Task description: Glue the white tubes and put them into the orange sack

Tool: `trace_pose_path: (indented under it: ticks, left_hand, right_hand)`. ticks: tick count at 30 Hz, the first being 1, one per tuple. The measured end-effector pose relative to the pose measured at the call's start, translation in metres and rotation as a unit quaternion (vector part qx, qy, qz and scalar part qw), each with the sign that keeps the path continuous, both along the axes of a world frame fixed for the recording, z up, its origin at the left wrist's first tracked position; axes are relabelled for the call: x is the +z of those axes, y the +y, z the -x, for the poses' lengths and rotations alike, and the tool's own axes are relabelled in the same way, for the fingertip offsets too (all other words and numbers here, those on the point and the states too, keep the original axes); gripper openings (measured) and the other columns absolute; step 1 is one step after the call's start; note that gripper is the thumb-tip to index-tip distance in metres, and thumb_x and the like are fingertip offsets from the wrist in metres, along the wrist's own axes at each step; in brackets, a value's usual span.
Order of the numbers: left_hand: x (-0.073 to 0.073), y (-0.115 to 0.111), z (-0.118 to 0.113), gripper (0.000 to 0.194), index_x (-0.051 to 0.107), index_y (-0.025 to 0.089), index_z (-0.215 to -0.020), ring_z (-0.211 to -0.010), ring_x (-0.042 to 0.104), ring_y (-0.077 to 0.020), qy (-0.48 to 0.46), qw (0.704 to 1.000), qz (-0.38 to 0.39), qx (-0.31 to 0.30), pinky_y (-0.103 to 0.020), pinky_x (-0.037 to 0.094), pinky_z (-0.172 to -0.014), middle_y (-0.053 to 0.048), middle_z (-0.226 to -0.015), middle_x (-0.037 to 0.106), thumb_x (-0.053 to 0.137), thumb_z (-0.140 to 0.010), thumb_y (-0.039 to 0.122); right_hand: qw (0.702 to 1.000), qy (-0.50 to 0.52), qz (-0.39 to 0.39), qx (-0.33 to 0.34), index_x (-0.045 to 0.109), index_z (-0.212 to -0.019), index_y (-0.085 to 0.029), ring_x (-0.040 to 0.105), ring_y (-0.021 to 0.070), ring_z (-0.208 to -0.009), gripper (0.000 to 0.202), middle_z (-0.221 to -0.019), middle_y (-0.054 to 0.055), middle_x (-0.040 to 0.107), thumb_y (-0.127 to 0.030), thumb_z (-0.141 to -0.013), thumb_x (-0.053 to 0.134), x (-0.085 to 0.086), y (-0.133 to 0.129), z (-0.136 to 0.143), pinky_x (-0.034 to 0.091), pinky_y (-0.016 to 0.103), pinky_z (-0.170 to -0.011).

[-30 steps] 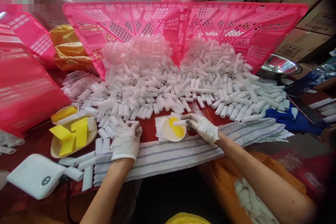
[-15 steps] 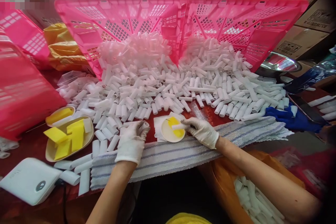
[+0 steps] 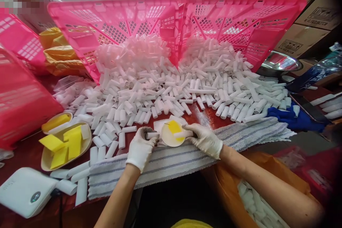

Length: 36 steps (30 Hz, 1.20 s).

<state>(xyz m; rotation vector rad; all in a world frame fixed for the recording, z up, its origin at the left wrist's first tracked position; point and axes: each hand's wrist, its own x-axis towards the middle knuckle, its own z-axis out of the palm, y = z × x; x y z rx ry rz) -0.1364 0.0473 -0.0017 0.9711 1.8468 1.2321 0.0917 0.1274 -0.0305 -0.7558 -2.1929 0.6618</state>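
Note:
My left hand (image 3: pixel 141 146), in a white glove, is closed on a short white tube (image 3: pixel 152 135) that points right, toward a small round dish (image 3: pixel 171 143). The gloved right hand (image 3: pixel 205 139) pinches another white tube (image 3: pixel 183 134), whose far end lies over the dish at a yellow sponge piece (image 3: pixel 173 127). Whether that tube touches the sponge, I cannot tell. Under the dish sits a white pad (image 3: pixel 158 125), partly covered. Below both hands a striped towel (image 3: pixel 165 165) runs along the table's front edge.
Two pink crates (image 3: pixel 128 10) tip a big heap of white tubes (image 3: pixel 149 89) onto the red table. At left are a tray (image 3: pixel 88 143) of yellow sponges and a white device (image 3: pixel 24 192). Right stand a metal bowl (image 3: pixel 280 62), a bottle (image 3: pixel 312 73) and a blue cloth (image 3: pixel 280 115).
My left hand has moved right, bringing its tube close to the dish. My right hand keeps its tube over the dish. The whole view has shifted slightly.

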Motion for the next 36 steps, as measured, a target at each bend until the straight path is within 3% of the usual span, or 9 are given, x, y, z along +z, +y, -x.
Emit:
trace_pose_path:
  ticks: [5,9,12,18,23,26,30,33,36]
  left_hand:
    - [-0.001,-0.003,-0.001,0.034,0.053,0.017,-0.081,-0.074,0.059,-0.0149,0.078,0.997,0.01,-0.016,-0.027,0.047,-0.071,-0.002,-0.081,0.063,0.07,-0.059,0.038]
    - [0.0,-0.007,0.001,0.028,0.053,0.018,-0.079,-0.072,0.058,-0.0147,0.167,0.984,0.042,-0.04,-0.026,0.045,-0.069,0.0,-0.077,0.062,0.064,-0.066,0.041]
    - [0.002,-0.009,0.005,0.022,0.056,0.02,-0.08,-0.073,0.059,-0.0155,0.244,0.965,0.061,-0.069,-0.027,0.045,-0.071,0.0,-0.079,0.064,0.062,-0.07,0.038]
    - [-0.005,-0.009,0.016,0.034,0.062,0.019,-0.104,-0.095,0.057,-0.0218,0.341,0.933,0.072,-0.085,-0.032,0.044,-0.085,-0.007,-0.101,0.064,0.06,-0.073,0.032]
    - [-0.003,-0.01,0.021,0.031,0.067,0.019,-0.103,-0.096,0.053,-0.0264,0.42,0.894,0.127,-0.091,-0.037,0.043,-0.085,-0.011,-0.099,0.061,0.057,-0.076,0.029]
    - [-0.003,-0.012,0.024,0.028,0.068,0.02,-0.098,-0.096,0.053,-0.0254,0.409,0.903,0.101,-0.083,-0.037,0.043,-0.085,-0.009,-0.096,0.061,0.059,-0.073,0.027]
    - [-0.009,-0.014,0.023,0.028,0.066,0.019,-0.094,-0.091,0.057,-0.0213,0.291,0.954,0.02,-0.063,-0.035,0.045,-0.085,-0.006,-0.093,0.064,0.063,-0.07,0.032]
    - [-0.008,-0.015,0.015,0.035,0.063,0.018,-0.098,-0.09,0.06,-0.0197,0.14,0.989,-0.019,-0.052,-0.033,0.047,-0.084,-0.007,-0.098,0.065,0.063,-0.071,0.039]
    - [-0.001,-0.016,0.005,0.042,0.06,0.018,-0.107,-0.098,0.06,-0.0191,0.043,0.998,-0.023,-0.041,-0.031,0.047,-0.086,-0.008,-0.11,0.063,0.061,-0.073,0.041]
  right_hand:
    - [1.0,0.018,-0.007,0.0,0.063,-0.091,-0.019,0.062,0.0167,-0.082,0.012,-0.087,0.006,0.065,-0.023,-0.081,0.057,-0.007,-0.001,0.0,0.052,0.032,-0.076]
    - [0.992,-0.022,0.111,-0.057,0.058,-0.106,-0.018,0.063,0.0187,-0.087,0.03,-0.098,0.008,0.065,-0.028,-0.077,0.06,-0.003,-0.003,0.001,0.052,0.033,-0.079]
    - [0.979,-0.071,0.172,-0.077,0.061,-0.1,-0.018,0.064,0.0186,-0.082,0.024,-0.093,0.006,0.068,-0.03,-0.081,0.054,0.002,-0.003,0.002,0.053,0.033,-0.077]
    - [0.985,0.036,0.166,-0.018,0.059,-0.093,-0.018,0.063,0.0155,-0.084,0.021,-0.094,0.004,0.064,-0.021,-0.072,0.062,-0.009,0.002,0.003,0.052,0.028,-0.079]
    - [0.988,0.012,0.154,-0.01,0.058,-0.101,-0.019,0.061,0.0161,-0.089,0.027,-0.098,0.005,0.063,-0.02,-0.074,0.062,-0.006,0.006,0.001,0.051,0.031,-0.083]
    - [0.995,0.046,0.085,0.014,0.059,-0.092,-0.02,0.06,0.0144,-0.083,0.015,-0.091,0.005,0.061,-0.019,-0.077,0.06,0.0,0.006,0.0,0.051,0.029,-0.077]
    - [0.997,0.07,0.025,0.021,0.059,-0.082,-0.02,0.057,0.0135,-0.079,0.008,-0.086,0.004,0.059,-0.022,-0.076,0.064,0.007,0.002,-0.001,0.05,0.029,-0.073]
    - [0.985,0.069,0.16,-0.015,0.058,-0.084,-0.018,0.058,0.0129,-0.076,0.016,-0.084,0.003,0.06,-0.028,-0.073,0.065,0.013,-0.003,0.003,0.05,0.027,-0.071]
    - [0.938,0.05,0.333,-0.079,0.056,-0.082,-0.017,0.056,0.0102,-0.062,0.016,-0.073,-0.001,0.06,-0.032,-0.075,0.06,0.022,-0.001,0.016,0.049,0.022,-0.056]
